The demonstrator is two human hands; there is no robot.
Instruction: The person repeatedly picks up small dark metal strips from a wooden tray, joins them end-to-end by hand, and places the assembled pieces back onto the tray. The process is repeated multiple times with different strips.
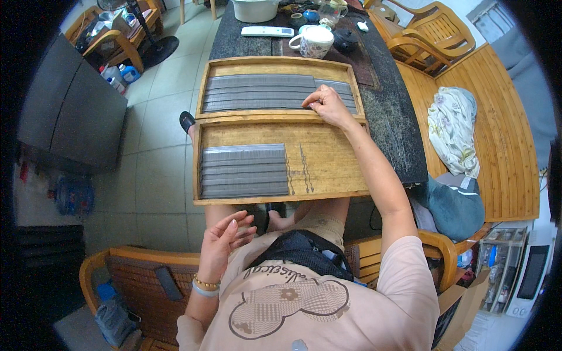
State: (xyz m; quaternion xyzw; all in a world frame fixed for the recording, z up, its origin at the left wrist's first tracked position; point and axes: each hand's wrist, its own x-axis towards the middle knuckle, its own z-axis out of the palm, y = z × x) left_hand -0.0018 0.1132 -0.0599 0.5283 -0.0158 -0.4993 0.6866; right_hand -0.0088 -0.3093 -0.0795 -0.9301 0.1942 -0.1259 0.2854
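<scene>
Two shallow wooden trays lie one behind the other. The far wooden tray (281,61) holds a wide row of thin dark strips (259,92), packed side by side. In the near wooden tray (333,162), more thin dark strips (243,171) fill the left part, and several loose thin wavy pieces (304,169) lie right of them. My right hand (327,104) is over the right part of the far tray, fingertips pinched at the strips; whether it holds one cannot be told. My left hand (228,234) hovers in front of the near tray, fingers apart, holding nothing.
The trays rest on a dark stone table (395,127). Behind them stand a lidded floral mug (315,41), a white remote control (268,31), a dark teapot (345,40) and a pale basin (255,9). A wooden bench (505,145) with cloth on it is at the right.
</scene>
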